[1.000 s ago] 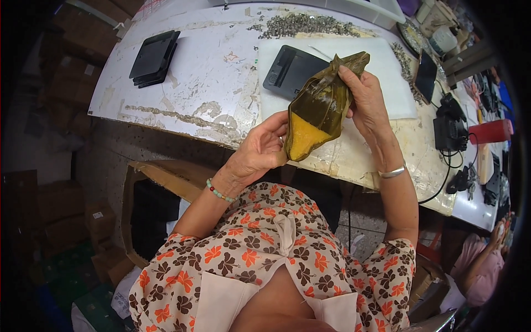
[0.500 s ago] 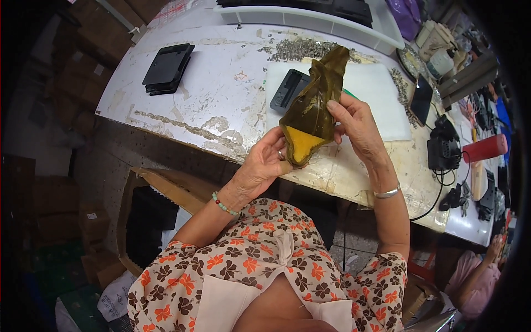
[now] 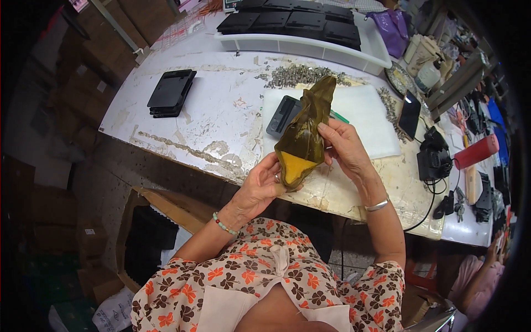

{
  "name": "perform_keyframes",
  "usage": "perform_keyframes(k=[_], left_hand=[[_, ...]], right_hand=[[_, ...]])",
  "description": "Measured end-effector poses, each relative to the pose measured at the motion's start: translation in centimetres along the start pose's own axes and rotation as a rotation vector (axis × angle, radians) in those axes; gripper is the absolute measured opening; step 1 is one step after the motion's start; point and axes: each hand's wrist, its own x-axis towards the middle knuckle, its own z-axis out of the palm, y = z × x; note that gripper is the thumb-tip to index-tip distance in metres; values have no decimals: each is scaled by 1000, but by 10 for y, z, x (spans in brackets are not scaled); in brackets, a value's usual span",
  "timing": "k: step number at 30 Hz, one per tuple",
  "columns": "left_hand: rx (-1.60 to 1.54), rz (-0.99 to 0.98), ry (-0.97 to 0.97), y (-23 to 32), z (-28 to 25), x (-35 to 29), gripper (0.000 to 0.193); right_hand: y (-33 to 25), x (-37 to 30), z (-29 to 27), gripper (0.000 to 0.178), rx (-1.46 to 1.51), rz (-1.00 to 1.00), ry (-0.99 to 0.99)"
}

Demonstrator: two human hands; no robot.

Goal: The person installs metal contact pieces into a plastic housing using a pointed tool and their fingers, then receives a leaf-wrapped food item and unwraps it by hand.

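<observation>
Both my hands hold a leaf-wrapped rice dumpling (image 3: 307, 127) over the table's front edge. Its olive-brown leaf is peeled back at the near end, where yellow filling (image 3: 296, 167) shows. My left hand (image 3: 260, 185) is closed around the lower left end, with the thumb near the tip. At the right side, my right hand (image 3: 344, 145) pinches the leaf between thumb and fingers. Behind the dumpling, a black plastic housing (image 3: 281, 117) lies on a white foam sheet (image 3: 368, 116), partly covered from sight. A green tool (image 3: 338, 117) shows beside my right fingers.
Stacked black plastic parts (image 3: 170, 93) lie at the table's left. Small metal pieces (image 3: 301, 74) are heaped beyond the sheet, below a white tray (image 3: 310, 51) of black housings. A phone (image 3: 410, 114) and a red cylinder (image 3: 476, 151) are at right. An open carton (image 3: 182, 210) stands below.
The view has tilted up, so the table and tray sit lower in the picture and more of the tray shows. Both hands keep their hold on the dumpling.
</observation>
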Motion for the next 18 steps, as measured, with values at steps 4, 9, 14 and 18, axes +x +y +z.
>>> perform_keyframes(k=[4, 9, 14, 18], left_hand=[[-29, 0, 27, 0, -5, -1, 81], [-14, 98, 16, 13, -4, 5, 80], [18, 128, 85, 22, -12, 7, 83], [38, 127, 91, 23, -13, 9, 81]], right_hand=[[2, 3, -1, 27, -88, -23, 37], [-14, 0, 6, 19, -376, -358, 344], [-59, -50, 30, 16, -303, -642, 121], [-114, -116, 76, 23, -424, -942, 33]])
